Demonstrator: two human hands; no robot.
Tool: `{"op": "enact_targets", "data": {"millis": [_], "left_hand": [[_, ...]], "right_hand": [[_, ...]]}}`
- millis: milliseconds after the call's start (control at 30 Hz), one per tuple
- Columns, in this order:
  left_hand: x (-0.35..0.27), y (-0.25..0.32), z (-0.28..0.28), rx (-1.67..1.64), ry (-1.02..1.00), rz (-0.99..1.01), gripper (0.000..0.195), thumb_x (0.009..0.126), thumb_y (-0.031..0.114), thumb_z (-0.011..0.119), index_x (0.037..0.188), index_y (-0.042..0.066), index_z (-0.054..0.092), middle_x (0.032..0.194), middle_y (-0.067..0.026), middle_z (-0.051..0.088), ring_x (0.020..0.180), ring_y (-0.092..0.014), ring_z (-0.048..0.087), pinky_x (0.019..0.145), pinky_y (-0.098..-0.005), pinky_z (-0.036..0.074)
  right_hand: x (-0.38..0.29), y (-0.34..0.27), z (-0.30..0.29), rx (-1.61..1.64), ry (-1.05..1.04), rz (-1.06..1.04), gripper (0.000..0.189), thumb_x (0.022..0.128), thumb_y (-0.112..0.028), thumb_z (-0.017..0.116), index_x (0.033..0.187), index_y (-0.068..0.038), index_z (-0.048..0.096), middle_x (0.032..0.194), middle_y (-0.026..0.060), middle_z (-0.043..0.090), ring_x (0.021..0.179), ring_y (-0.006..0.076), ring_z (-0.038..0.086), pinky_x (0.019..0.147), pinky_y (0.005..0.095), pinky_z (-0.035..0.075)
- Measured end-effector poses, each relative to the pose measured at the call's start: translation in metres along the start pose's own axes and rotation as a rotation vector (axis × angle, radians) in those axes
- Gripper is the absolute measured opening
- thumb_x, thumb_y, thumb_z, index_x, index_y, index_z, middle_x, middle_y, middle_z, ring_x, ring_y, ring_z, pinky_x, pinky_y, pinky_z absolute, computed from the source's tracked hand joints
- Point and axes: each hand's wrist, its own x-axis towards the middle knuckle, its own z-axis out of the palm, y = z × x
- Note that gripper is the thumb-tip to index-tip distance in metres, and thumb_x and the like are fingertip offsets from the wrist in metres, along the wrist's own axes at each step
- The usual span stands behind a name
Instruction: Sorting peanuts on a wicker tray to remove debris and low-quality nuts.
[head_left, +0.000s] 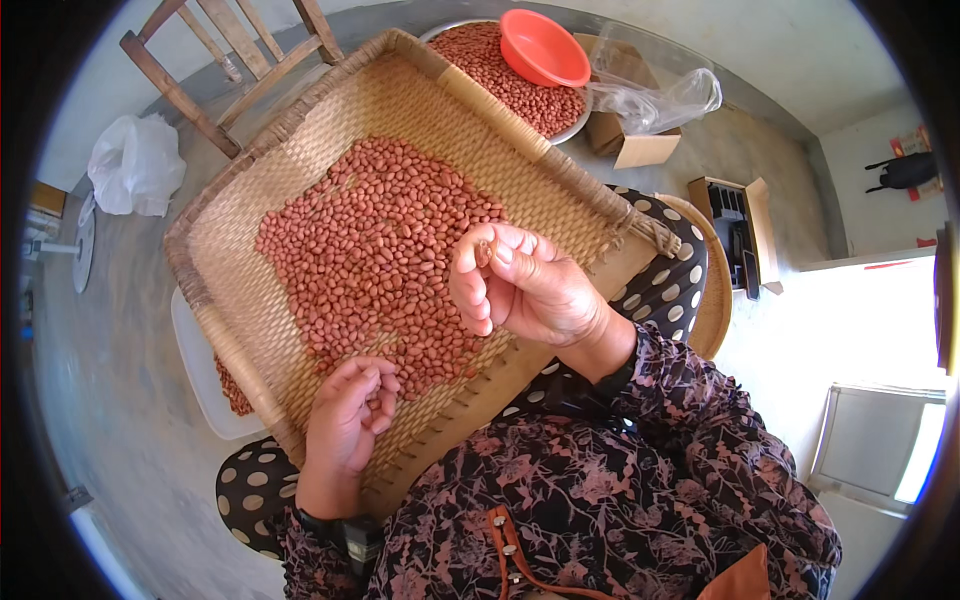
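Note:
A woven wicker winnowing basket (450, 97) rests tilted across the lap. Over its middle spreads a single layer of red-skinned shelled peanuts (375, 217). My right hand (536, 292) is raised above the right part of that layer, pinching one brownish peanut kernel (484, 253) between thumb and forefinger. Its other fingers are loosely curled. Lower down, my left hand (349, 420) hovers at the near edge of the peanuts with its fingers curled inward. A reddish kernel (373, 404) shows in the curl; the palm is mostly hidden.
Beyond the basket, a round metal basin (574, 133) of peanuts carries a red plastic bowl (544, 49). Cardboard boxes (649, 148) and clear plastic (667, 97) stand beside it. A wooden chair (247, 67), white plastic bag (139, 165) and white tub (199, 375) are at left.

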Motion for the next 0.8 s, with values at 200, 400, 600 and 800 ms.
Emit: {"op": "enact_targets", "data": {"millis": [200, 400, 600, 800], "left_hand": [[0.02, 0.001, 0.018, 0.027, -0.06, 0.014, 0.016, 0.094, 0.012, 0.05, 0.102, 0.001, 0.058, 0.084, -0.0072, 0.059, 0.061, -0.011, 0.052, 0.047, -0.0201, 0.036], [0.015, 0.005, 0.029, 0.055, 0.048, 0.015, 0.015, 0.094, 0.014, 0.05, 0.098, 0.001, 0.057, 0.081, -0.0073, 0.058, 0.057, -0.012, 0.052, 0.043, -0.021, 0.035], [0.033, 0.003, 0.057, 0.112, 0.056, -0.013, 0.015, 0.094, 0.015, 0.049, 0.096, 0.002, 0.055, 0.076, -0.0076, 0.057, 0.055, -0.014, 0.052, 0.042, -0.0229, 0.038], [0.025, 0.018, 0.102, 0.808, -0.013, 0.117, 0.027, 0.103, 0.023, 0.039, 0.094, 0.001, 0.053, 0.089, -0.0049, 0.051, 0.076, -0.012, 0.047, 0.064, -0.0206, 0.04]], "right_hand": [[-0.014, -0.042, -0.004, -0.075, 0.089, -0.036, 0.021, 0.098, -0.02, 0.053, 0.106, -0.002, 0.057, 0.088, 0.0054, 0.06, 0.075, 0.0144, 0.059, 0.069, 0.0267, 0.05], [-0.07, -0.194, -0.029, -0.518, 0.271, -0.463, 0.013, 0.093, -0.012, 0.057, 0.103, -0.005, 0.06, 0.083, 0.0067, 0.062, 0.071, 0.0147, 0.061, 0.063, 0.0271, 0.052], [-0.171, -0.307, -0.128, -0.711, 0.862, -0.423, 0.008, 0.092, -0.014, 0.061, 0.097, -0.007, 0.061, 0.089, 0.0017, 0.063, 0.078, 0.0102, 0.061, 0.073, 0.0241, 0.052], [-0.229, -0.271, -0.296, -0.516, 1.192, -0.174, 0.009, 0.089, -0.012, 0.065, 0.092, -0.004, 0.061, 0.083, 0.0029, 0.063, 0.074, 0.0137, 0.062, 0.069, 0.0276, 0.055]]}}
